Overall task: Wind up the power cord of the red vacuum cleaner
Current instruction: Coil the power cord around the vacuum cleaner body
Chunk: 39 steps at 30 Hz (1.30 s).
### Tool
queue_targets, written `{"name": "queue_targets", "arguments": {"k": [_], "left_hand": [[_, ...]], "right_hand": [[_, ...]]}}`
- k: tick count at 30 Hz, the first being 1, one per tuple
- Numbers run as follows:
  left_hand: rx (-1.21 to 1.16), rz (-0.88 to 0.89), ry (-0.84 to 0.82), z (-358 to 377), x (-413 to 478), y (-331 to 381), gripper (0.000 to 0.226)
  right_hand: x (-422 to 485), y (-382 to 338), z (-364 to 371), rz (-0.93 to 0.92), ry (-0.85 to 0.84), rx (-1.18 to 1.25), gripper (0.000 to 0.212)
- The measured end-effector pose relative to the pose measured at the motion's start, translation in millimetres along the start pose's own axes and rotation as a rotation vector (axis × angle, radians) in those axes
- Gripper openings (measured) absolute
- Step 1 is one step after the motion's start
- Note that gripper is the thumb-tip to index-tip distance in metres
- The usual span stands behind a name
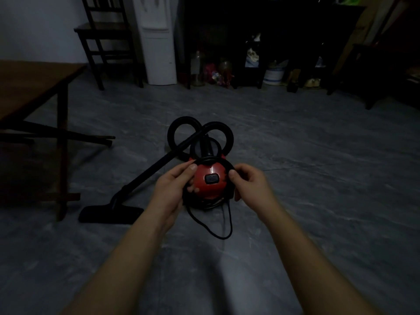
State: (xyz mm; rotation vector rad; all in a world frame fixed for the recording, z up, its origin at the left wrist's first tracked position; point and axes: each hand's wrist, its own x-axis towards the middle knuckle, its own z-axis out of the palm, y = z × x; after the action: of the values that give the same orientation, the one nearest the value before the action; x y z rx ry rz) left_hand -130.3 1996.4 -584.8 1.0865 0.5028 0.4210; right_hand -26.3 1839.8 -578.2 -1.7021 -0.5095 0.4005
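The small red vacuum cleaner sits on the grey floor in the middle of the head view, with a dark button on its top. Its black power cord is held as loops around the body, and one slack loop hangs down toward me on the floor. My left hand pinches the cord loops at the vacuum's left side. My right hand grips the cord at the right side, thumb on the loop. Behind the body the black hose curls in two rings.
A black wand runs left to the floor nozzle. A wooden table stands at the left, a dark chair and a white appliance at the back, dark cluttered shelves beyond.
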Motion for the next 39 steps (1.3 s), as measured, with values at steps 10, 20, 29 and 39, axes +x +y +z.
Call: {"name": "queue_targets", "arguments": {"k": [10, 20, 29, 39], "left_hand": [[0.266, 0.019, -0.022, 2.2, -9.8, 5.2, 0.022], [0.426, 0.124, -0.057, 2.2, -17.4, 6.7, 0.016], [0.441, 0.135, -0.044, 1.9, -19.3, 7.5, 0.017], [0.361, 0.110, 0.014, 0.4, -14.3, 6.6, 0.014]], "right_hand": [[-1.0, 5.7, 0.6, -0.123, -0.065, -0.205, 0.020], [-1.6, 9.3, 2.9, -0.203, -0.099, -0.291, 0.018], [-2.3, 9.2, 12.4, -0.171, -0.152, -0.294, 0.010], [-0.2, 14.7, 14.3, -0.220, -0.091, -0.441, 0.005]]}}
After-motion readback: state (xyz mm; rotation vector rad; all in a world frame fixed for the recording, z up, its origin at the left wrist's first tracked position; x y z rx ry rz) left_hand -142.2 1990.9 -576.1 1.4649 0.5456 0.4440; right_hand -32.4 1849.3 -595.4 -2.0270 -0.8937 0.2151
